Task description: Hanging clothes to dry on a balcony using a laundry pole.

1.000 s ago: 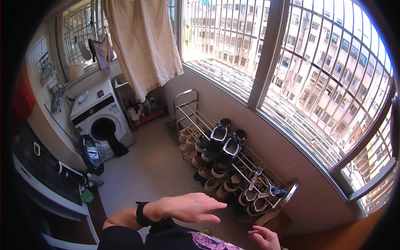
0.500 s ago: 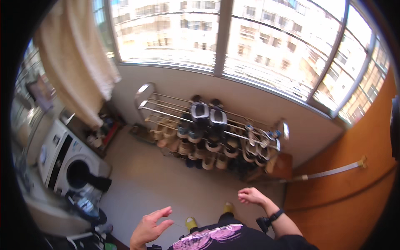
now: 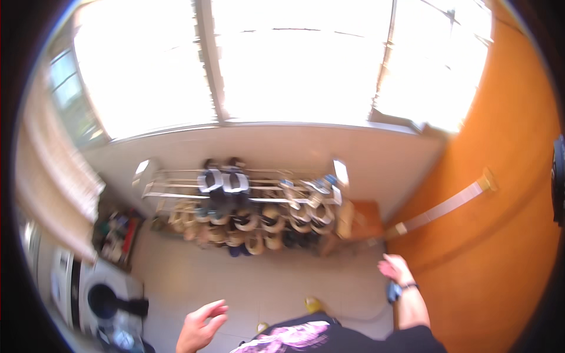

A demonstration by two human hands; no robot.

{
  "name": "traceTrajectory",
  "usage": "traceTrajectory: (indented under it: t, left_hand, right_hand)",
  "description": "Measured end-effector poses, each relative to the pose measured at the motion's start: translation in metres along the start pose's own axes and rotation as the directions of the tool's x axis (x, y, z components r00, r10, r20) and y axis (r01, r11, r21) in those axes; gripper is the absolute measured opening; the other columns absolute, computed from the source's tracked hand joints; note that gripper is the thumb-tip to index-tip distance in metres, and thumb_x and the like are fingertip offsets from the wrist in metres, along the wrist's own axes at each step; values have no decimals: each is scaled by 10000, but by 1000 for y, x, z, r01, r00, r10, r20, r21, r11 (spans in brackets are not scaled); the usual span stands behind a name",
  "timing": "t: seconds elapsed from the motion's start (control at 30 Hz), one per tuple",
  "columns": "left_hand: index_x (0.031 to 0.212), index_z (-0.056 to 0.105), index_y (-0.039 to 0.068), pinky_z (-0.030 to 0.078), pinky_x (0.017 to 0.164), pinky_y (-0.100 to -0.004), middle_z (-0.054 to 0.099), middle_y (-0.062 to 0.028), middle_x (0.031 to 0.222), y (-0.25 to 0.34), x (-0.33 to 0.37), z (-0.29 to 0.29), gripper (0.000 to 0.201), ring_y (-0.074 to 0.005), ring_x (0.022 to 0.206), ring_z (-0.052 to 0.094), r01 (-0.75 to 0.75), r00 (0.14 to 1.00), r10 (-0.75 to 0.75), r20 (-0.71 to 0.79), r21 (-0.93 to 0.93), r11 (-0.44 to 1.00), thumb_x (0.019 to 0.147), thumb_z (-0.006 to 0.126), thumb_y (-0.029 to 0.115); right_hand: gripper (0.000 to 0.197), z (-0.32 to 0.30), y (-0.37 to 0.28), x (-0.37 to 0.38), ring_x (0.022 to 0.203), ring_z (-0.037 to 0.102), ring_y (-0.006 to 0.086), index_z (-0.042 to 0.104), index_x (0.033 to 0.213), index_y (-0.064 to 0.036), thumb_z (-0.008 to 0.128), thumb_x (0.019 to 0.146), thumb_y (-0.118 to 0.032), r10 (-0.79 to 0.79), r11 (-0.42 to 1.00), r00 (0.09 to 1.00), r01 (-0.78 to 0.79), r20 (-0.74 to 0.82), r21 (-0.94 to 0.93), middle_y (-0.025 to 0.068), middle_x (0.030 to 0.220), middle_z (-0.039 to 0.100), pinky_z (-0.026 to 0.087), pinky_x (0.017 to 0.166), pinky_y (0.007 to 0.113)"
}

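My left hand (image 3: 201,327) hangs in the air at the lower edge, left of my dark shirt with its pink print (image 3: 291,336). It is open, thumb and fingers apart, holding nothing. Farther right, my right hand (image 3: 395,268) is raised near an orange wooden door (image 3: 471,253), not visibly touching it. Its fingers are somewhat blurred, loosely apart, and nothing shows in them. A dark band with a bluish device (image 3: 394,291) circles that wrist. Ahead of both hands stands a metal shoe rack (image 3: 276,201) with several pairs of shoes, including black-and-white sneakers (image 3: 222,183) on top.
At the lower left is a white front-loading washing machine (image 3: 126,282), its round door open. A pale curtain (image 3: 50,170) hangs on the left. Bright windows (image 3: 300,70) line the far wall. A brown wooden piece (image 3: 364,219) stands beside the rack. Yellow shoes (image 3: 313,304) are on my feet.
The view has swung to the right, so rack, washing machine and curtain sit farther left. My right hand has moved right, closer to the door. The left hand remains low, its fingers closer together.
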State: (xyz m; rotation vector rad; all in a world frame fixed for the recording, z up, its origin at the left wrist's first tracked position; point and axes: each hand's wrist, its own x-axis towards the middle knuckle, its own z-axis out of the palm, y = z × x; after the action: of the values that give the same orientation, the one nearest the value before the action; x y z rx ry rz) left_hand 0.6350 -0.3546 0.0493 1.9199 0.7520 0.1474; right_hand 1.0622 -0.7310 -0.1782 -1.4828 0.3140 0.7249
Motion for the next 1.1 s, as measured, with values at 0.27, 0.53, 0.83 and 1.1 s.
traceTrajectory:
  t: [0.27, 0.53, 0.83, 1.1]
  left_hand:
    - [1205, 510, 48, 463, 865, -298, 617, -116, 1064, 58, 50, 85, 408, -198, 989, 593, -75, 986, 73, 151, 6, 997, 859, 594, 248]
    - [1264, 457, 75, 429, 892, -322, 593, -120, 1121, 81, 29, 119, 492, -248, 1041, 559, 188, 981, -192, 30, 86, 978, 886, 505, 385]
    - [1274, 447, 75, 432, 895, -306, 594, -115, 1117, 67, 18, 115, 479, -228, 1036, 562, 168, 986, -168, 21, 22, 986, 889, 523, 348]
    - [1302, 416, 95, 410, 926, -296, 554, -105, 1175, 20, -17, 70, 493, -223, 1082, 529, 88, 993, -83, 84, -48, 995, 904, 494, 374]
  right_hand:
    - [754, -280, -36, 186, 774, 516, 320, 478, 1121, 50, 603, 731, -583, 112, 993, 876, -121, -468, 10, 222, 960, 544, 461, 637, 435]
    - [638, -259, -84, 267, 1067, 432, 318, 393, 1259, -103, 526, 801, -528, -132, 944, 889, 247, -438, 217, 161, 1244, 407, 318, 925, 501]
    - [327, -55, -86, 93, 711, 510, 190, 576, 734, -15, 542, 875, -308, -446, 890, 869, 456, -213, 1, 91, 705, 565, 420, 720, 346]
    - [227, 145, -92, -91, 497, 479, 118, 501, 662, -56, 595, 843, -156, -613, 759, 623, 634, 486, 145, 39, 561, 511, 413, 482, 269]
